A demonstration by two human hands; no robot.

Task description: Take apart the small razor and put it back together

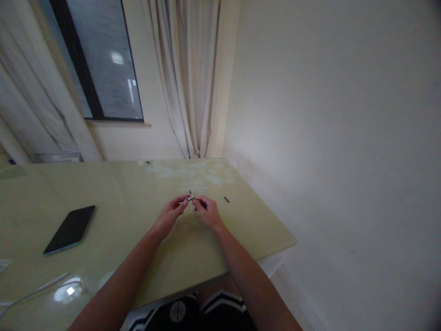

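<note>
Both hands meet above the right part of the pale green table (pixel 138 184). My left hand (pixel 171 211) pinches the left side of a small dark and light object (pixel 190 197). On its other side, the fingers of my right hand (pixel 207 211) are closed on the same object. A short thin part of it sticks up between the fingertips; its exact shape is too small to make out. To the right of my right hand, a small dark stick-like piece (pixel 226 199) lies on the table.
A black tablet (pixel 70 230) lies on the left of the table. Near the front left is a white cable (pixel 37 290). Another small dark piece (pixel 148 162) is at the back edge. Curtains and a window stand behind, a wall on the right.
</note>
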